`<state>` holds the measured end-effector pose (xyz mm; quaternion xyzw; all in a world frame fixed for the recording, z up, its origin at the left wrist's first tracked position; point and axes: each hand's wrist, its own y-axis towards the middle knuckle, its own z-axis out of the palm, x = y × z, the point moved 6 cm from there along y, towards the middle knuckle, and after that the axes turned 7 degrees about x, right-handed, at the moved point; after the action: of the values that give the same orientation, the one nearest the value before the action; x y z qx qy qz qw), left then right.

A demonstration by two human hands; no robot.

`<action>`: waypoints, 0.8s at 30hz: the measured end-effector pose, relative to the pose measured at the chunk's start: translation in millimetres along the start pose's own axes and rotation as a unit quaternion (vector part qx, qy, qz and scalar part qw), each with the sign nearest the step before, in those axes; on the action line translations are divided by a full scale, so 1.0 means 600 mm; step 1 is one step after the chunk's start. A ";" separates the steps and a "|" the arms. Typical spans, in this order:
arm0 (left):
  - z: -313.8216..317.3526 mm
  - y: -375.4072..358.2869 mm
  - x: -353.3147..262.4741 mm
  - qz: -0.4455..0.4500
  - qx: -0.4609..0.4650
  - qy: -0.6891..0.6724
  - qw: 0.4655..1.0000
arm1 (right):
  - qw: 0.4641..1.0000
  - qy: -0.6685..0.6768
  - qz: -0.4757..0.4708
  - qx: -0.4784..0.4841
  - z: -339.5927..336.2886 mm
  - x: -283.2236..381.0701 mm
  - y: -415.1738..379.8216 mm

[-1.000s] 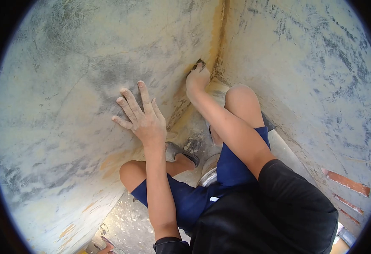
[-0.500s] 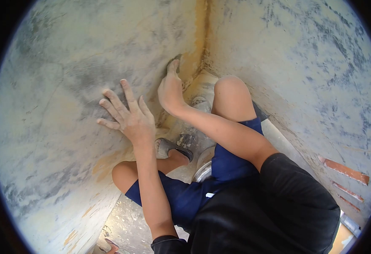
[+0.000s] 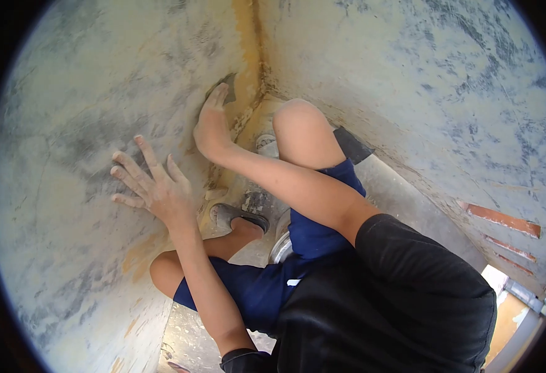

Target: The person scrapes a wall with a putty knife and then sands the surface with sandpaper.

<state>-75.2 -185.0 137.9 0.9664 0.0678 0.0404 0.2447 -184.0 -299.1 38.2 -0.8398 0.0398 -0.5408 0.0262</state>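
Observation:
My left hand (image 3: 164, 196) has its dusty fingers spread on the patchy grey-white left wall (image 3: 67, 124); it holds nothing. Higher up, close to the inner corner, my right hand (image 3: 214, 127) presses a dark grey piece of sandpaper (image 3: 230, 87) against the same wall. A free edge of the sandpaper sticks out beyond the fingertips, and the rest is under the hand. Beside it runs a yellow-brown strip of filler (image 3: 247, 37) along the corner seam. Dust whitens the fingers of both hands.
The right wall (image 3: 410, 81) meets the left one at the corner. My knees and sandalled feet (image 3: 223, 214) are between them. A dark flat sheet (image 3: 355, 145) lies by my right knee. Reddish slots (image 3: 503, 219) mark the right wall, near a metal bar (image 3: 525, 295).
My right hand has shifted slightly up the wall relative to the corner, and more of the sandpaper shows. My left hand stays spread. The whole view has swung, moving the scene leftward.

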 end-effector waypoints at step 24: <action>0.007 -0.008 0.009 0.009 0.003 0.043 0.999 | 0.953 0.029 -0.108 -0.281 -0.069 -0.088 0.050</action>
<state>-69.9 -181.7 132.1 0.9650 0.0699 0.0843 0.2381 -244.5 -324.2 5.0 -0.7966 0.0998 -0.5314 -0.2704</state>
